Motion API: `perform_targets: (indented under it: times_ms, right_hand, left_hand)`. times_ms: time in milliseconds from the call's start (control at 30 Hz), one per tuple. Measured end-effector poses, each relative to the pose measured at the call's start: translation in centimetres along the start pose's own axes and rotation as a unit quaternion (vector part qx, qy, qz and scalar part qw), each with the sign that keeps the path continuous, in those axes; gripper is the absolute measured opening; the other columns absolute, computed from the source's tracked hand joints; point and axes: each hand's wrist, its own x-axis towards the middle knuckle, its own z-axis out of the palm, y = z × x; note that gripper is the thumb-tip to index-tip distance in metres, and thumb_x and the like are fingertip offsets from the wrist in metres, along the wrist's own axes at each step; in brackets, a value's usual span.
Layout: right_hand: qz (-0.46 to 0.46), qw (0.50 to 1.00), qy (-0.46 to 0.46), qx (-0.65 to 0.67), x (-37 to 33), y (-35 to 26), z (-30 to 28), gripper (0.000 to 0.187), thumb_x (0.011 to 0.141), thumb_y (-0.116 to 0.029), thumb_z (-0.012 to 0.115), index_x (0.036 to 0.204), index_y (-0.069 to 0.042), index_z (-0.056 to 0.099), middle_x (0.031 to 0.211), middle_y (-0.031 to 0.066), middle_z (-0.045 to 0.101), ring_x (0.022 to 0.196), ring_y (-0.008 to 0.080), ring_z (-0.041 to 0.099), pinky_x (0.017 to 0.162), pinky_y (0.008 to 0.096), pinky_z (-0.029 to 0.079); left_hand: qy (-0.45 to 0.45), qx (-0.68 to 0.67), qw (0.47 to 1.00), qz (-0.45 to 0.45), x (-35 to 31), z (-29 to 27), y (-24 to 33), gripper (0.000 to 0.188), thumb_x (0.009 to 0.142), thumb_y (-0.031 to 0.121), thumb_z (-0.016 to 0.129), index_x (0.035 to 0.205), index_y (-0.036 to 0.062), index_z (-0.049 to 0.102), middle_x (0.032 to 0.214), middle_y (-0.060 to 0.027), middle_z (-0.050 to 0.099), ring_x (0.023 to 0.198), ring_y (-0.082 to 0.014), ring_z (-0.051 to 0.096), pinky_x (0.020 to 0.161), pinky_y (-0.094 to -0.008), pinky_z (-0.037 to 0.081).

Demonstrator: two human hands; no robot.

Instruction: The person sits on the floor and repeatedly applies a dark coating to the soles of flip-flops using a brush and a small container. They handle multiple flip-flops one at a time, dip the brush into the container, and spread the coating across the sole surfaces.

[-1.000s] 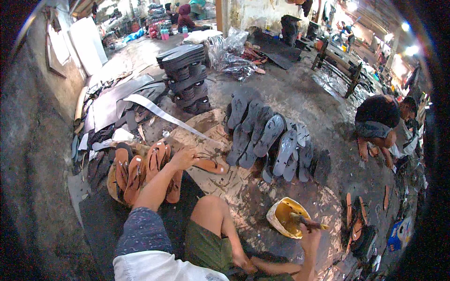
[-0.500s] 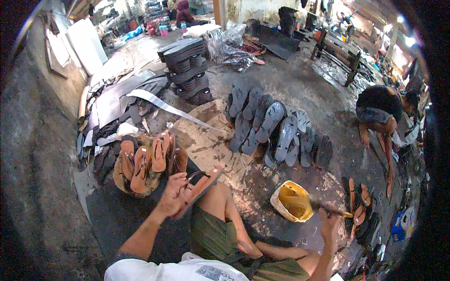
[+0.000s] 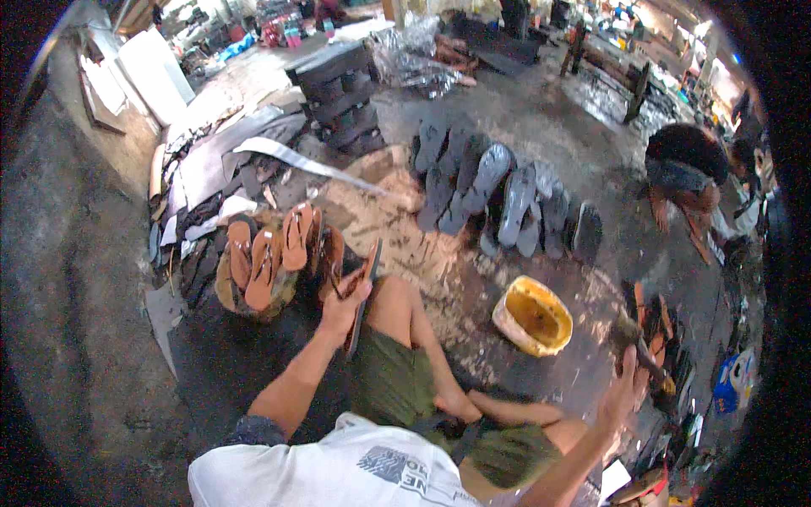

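My left hand (image 3: 342,311) is closed around the dark strap of a brown flip-flop (image 3: 368,283), held on edge above my knee. Out to the right, my right hand (image 3: 619,395) is blurred by motion. It appears to hold a brush (image 3: 649,357) at the fingertips, its yellowish end pointing down and right. Left of that hand stands a tub (image 3: 508,325) with yellow-brown stuff inside and smears on the rim. Several finished-looking brown flip-flops (image 3: 269,269) stand on a round support beyond my left hand.
Rows of grey-black soles (image 3: 488,177) lie ahead on the floor, by a brown sheet (image 3: 363,203). Dark stacked soles (image 3: 342,106) rise behind. Scrap sheets (image 3: 207,165) cover the left side. At right, another person (image 3: 686,169) bends toward the floor, near more brown sandals (image 3: 663,325).
My right hand and the brush have swung right, away from the tub. My left hand has raised the flip-flop slightly and turned it more upright. The view has tilted a little.
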Motion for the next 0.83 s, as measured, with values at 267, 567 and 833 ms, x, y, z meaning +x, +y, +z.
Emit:
perform_targets:
  times_ms: [267, 567, 833]
  right_hand:
    - [-0.134, 0.973, -0.008, -0.187, -3.4, -11.5, 7.8, 0.067, 0.086, -0.006, 0.074, 0.148, -0.018, 0.053, 0.143, 0.0197, 0.057, 0.127, 0.0429, 0.055, 0.107, 0.0477, 0.047]
    - [0.248, 0.703, -0.313, 0.588, -12.4, -20.7, 14.0, 0.049, 0.098, -0.035, 0.068, 0.133, -0.003, 0.057, 0.127, 0.0103, 0.066, 0.119, 0.0235, 0.064, 0.106, 0.0404, 0.048]
    - [0.326, 0.637, -0.357, 0.6, -14.3, -18.0, 15.0, 0.047, 0.098, -0.033, 0.07, 0.13, -0.001, 0.056, 0.122, 0.0077, 0.068, 0.111, 0.0215, 0.067, 0.102, 0.0379, 0.054]
  left_hand:
    - [-0.212, -0.318, 0.924, -0.027, -1.1, 8.1, 11.7, 0.054, 0.107, 0.049, 0.048, 0.135, 0.0046, 0.059, 0.115, -0.0118, 0.071, 0.095, -0.0165, 0.069, 0.069, -0.0303, 0.057]
    - [-0.278, -0.419, 0.862, -0.062, -3.3, 15.3, 11.0, 0.068, 0.107, 0.057, 0.039, 0.146, 0.0029, 0.048, 0.139, -0.0145, 0.061, 0.121, -0.0273, 0.063, 0.098, -0.0403, 0.054]
    - [-0.292, -0.35, 0.89, 0.03, -3.8, 16.8, 9.7, 0.069, 0.107, 0.058, 0.037, 0.159, 0.0148, 0.034, 0.157, -0.0098, 0.045, 0.143, -0.023, 0.044, 0.12, -0.0411, 0.033]
